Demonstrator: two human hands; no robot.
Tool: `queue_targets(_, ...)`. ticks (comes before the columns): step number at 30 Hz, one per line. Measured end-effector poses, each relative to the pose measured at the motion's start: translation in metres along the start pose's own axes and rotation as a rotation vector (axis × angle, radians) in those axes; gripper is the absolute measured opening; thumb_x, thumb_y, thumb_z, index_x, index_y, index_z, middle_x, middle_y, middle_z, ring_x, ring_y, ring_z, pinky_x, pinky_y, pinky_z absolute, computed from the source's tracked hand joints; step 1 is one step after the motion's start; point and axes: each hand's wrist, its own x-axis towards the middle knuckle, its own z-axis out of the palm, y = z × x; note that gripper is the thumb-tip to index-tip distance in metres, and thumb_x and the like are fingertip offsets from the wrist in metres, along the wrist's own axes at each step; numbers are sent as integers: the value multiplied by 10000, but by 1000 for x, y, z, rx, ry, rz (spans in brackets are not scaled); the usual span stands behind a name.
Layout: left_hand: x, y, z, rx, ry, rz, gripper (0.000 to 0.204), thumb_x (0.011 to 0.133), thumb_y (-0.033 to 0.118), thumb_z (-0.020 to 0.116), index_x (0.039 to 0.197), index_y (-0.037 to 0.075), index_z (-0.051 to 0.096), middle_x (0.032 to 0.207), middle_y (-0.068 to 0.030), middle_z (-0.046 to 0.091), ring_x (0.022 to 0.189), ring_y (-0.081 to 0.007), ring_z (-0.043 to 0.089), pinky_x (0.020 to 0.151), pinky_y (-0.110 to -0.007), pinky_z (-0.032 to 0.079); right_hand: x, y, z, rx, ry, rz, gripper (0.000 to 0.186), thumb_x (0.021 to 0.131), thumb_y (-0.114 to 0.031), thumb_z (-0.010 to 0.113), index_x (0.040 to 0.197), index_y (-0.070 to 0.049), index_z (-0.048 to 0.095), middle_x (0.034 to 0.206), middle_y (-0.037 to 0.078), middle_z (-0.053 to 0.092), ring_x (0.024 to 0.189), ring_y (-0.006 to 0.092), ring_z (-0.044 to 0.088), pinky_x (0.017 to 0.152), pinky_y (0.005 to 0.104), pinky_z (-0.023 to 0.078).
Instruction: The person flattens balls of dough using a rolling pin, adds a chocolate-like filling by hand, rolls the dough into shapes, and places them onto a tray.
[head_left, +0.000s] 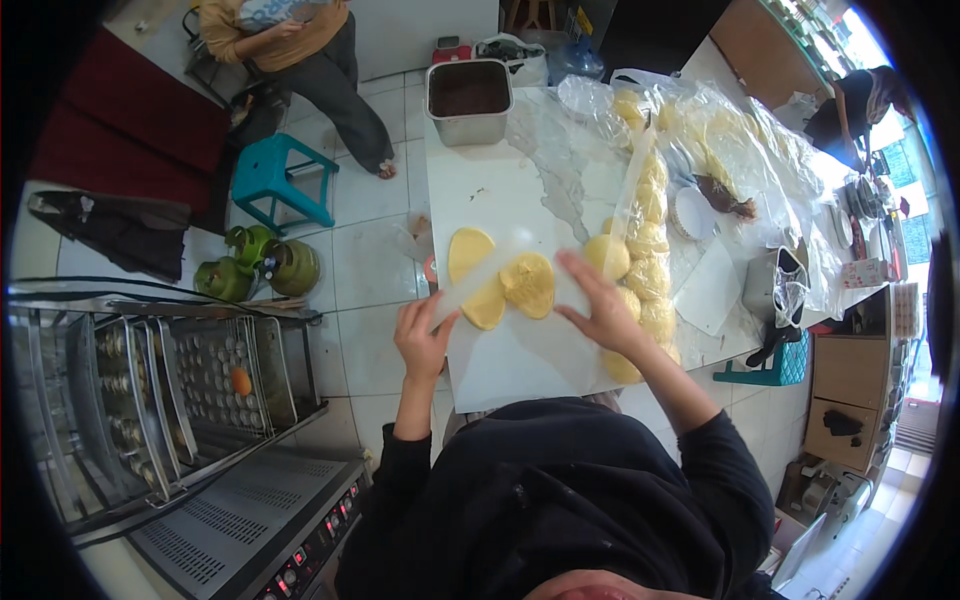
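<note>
My left hand (420,338) is closed around the lower end of a white rolling pin (480,285), which is partly smeared by motion. The pin slants across a long, flattened oval of yellow dough (471,250) on the table. Beside it lies a smaller dough piece (528,285) with a rough, lumpy top. My right hand (605,312) is just right of that piece, thumb and fingers apart. A pale blurred patch shows between them, and I cannot make out what it is. Round yellow dough balls (607,257) lie near my right hand.
A row of dough balls (652,240) under clear plastic runs along the marble-patterned table (520,180). A metal container (470,103) stands at its far left corner. Left are a teal stool (285,175), green gas cylinders (293,267) and a tray rack (190,380). Another person (310,60) stands far left.
</note>
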Motion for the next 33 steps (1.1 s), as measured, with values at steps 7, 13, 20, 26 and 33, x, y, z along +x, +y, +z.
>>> queue_targets(7, 39, 14, 6, 40, -299, 330, 301, 684, 227, 669, 940, 84, 602, 822, -49, 576, 754, -227, 543, 621, -327, 434, 23, 23, 11, 205, 294, 245, 446, 723, -181, 646, 1121, -50, 492, 1002, 136, 516, 945, 295, 485, 809, 374, 403)
queue_targets(13, 46, -28, 0, 16, 72, -125, 289, 722, 200, 655, 952, 37, 589, 840, -82, 582, 768, -249, 534, 662, -335, 432, 75, 35, 38, 234, 102, 138, 406, 700, -83, 615, 1085, -30, 496, 972, 154, 529, 968, 298, 465, 822, 367, 393)
queue_targets(20, 20, -48, -17, -73, 154, -263, 289, 722, 155, 658, 961, 13, 582, 864, -91, 592, 789, -248, 531, 678, -331, 431, 94, 61, 28, 304, -265, -12, 337, 640, -92, 676, 940, -35, 536, 828, 132, 563, 813, 274, 523, 702, 353, 423)
queue_targets(26, 15, -37, -10, -117, 122, -317, 287, 715, 146, 665, 958, 15, 585, 861, -88, 594, 787, -245, 533, 681, -327, 431, 115, 78, 12, 410, -270, 204, 212, 641, -92, 689, 813, -29, 582, 654, 85, 577, 635, 251, 543, 574, 321, 424)
queue_targets(33, 40, -10, 4, -61, 2, -127, 301, 679, 139, 689, 946, 33, 599, 851, -83, 591, 770, -245, 540, 668, -322, 438, 94, 92, 22, 350, -45, -7, 218, 700, -86, 651, 917, -82, 623, 1038, 90, 536, 984, 231, 486, 834, 341, 406)
